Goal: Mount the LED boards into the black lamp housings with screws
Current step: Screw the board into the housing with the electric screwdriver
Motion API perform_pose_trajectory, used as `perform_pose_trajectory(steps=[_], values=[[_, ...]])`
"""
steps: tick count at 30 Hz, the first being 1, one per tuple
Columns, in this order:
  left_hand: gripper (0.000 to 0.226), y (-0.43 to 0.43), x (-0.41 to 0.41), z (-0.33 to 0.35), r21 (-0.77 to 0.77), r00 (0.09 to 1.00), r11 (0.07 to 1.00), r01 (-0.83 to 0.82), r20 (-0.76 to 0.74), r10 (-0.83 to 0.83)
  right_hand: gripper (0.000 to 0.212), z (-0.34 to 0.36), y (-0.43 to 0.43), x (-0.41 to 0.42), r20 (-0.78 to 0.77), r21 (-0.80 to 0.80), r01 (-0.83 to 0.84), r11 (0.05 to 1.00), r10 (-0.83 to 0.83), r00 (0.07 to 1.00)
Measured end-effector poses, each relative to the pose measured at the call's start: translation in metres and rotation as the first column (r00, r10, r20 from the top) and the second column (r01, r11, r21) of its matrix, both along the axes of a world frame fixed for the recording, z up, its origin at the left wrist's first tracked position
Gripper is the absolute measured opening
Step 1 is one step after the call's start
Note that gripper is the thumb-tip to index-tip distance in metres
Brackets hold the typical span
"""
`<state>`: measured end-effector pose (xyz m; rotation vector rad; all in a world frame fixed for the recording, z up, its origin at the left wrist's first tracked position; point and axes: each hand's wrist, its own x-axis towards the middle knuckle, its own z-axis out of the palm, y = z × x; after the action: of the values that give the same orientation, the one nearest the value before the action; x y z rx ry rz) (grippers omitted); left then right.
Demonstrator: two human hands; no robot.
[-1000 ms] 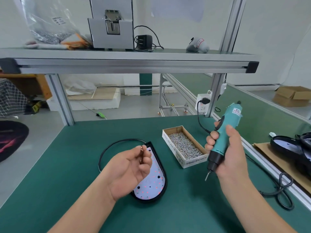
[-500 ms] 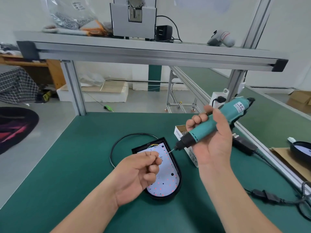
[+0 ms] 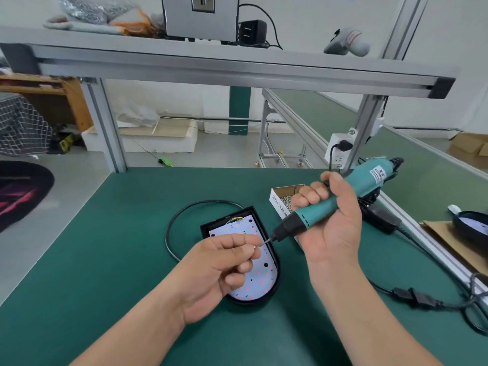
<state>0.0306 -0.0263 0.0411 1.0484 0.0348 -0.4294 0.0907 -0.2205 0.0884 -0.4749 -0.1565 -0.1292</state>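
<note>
A black lamp housing (image 3: 274, 289) lies on the green bench with a white LED board (image 3: 260, 280) seated inside it. My left hand (image 3: 221, 268) hovers over the board and pinches a small screw (image 3: 254, 247) between thumb and forefinger. My right hand (image 3: 330, 223) grips a teal electric screwdriver (image 3: 340, 199), tilted down to the left. Its bit tip touches the screw at my left fingertips. A black cable (image 3: 174, 223) loops out from the housing's far end.
A cardboard box of screws (image 3: 284, 196) stands behind the screwdriver. The screwdriver's power cord and adapter (image 3: 380, 220) trail to the right. Another black housing (image 3: 472, 225) sits on cardboard at the right edge. An aluminium shelf frame (image 3: 237, 67) spans overhead.
My right hand swung the screwdriver from upright to tilted and brought its bit to the screw in my left fingers. The view dipped closer to the housing.
</note>
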Motion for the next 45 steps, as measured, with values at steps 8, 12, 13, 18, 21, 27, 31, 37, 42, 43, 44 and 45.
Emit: perform_pose_trajectory(steps=[8,12,13,18,21,27,31,37,42,43,44,45], values=[[0.019,-0.0001,-0.0027,0.003,0.023,0.999,0.999,-0.025,0.04,0.024,0.014,0.0004,0.0029,-0.0011,0.047,0.025,-0.011,1.0,0.01,0.999],[0.019,-0.0003,-0.0029,0.0027,0.042,0.998,0.998,-0.036,0.045,0.034,0.013,0.0002,0.003,-0.0025,0.051,0.022,-0.007,1.0,0.006,0.999],[0.019,-0.0006,-0.0031,0.0025,0.045,0.998,0.998,-0.036,0.045,0.034,0.012,0.0003,0.0031,-0.0025,0.051,0.022,-0.007,1.0,0.005,0.999],[0.02,-0.0015,-0.0039,0.0016,0.059,0.999,0.998,-0.035,0.043,0.033,0.011,-0.0006,0.0039,-0.0032,0.046,0.006,-0.01,1.0,0.01,0.999],[0.02,-0.0022,-0.0044,0.0015,0.075,0.998,0.996,-0.041,0.044,0.037,0.013,-0.0021,0.0042,-0.0041,0.04,-0.011,-0.005,1.0,0.006,0.999],[0.015,-0.0011,-0.0048,-0.0015,0.127,0.995,0.989,-0.07,0.086,0.059,0.012,-0.0024,0.0047,-0.0051,0.043,-0.05,-0.022,0.998,0.024,0.999],[0.014,-0.0018,-0.004,-0.003,0.162,0.986,0.98,-0.119,0.133,0.098,0.012,-0.0011,0.0062,-0.0047,0.023,-0.092,0.007,0.996,-0.005,1.0],[0.019,-0.0021,-0.0051,-0.0037,0.178,0.983,0.975,-0.131,0.152,0.104,0.013,-0.0006,0.005,-0.0043,0.007,-0.093,0.039,0.995,-0.038,0.999],[0.021,-0.0028,-0.0053,-0.0044,0.198,0.98,0.969,-0.149,0.162,0.117,0.012,-0.0021,0.0043,-0.0044,0.012,-0.108,0.033,0.994,-0.032,0.999],[0.021,-0.0034,-0.0052,-0.0041,0.213,0.978,0.965,-0.157,0.172,0.121,0.012,-0.0022,0.0043,-0.0043,0.019,-0.117,0.03,0.993,-0.028,0.999],[0.022,-0.0037,-0.0053,-0.0041,0.228,0.975,0.959,-0.165,0.187,0.123,0.012,-0.0024,0.0043,-0.0045,0.025,-0.126,0.026,0.992,-0.023,0.999],[0.023,-0.0038,-0.0054,-0.0036,0.243,0.971,0.954,-0.173,0.205,0.124,0.012,-0.0025,0.0044,-0.0044,0.03,-0.132,0.022,0.991,-0.019,0.999]])
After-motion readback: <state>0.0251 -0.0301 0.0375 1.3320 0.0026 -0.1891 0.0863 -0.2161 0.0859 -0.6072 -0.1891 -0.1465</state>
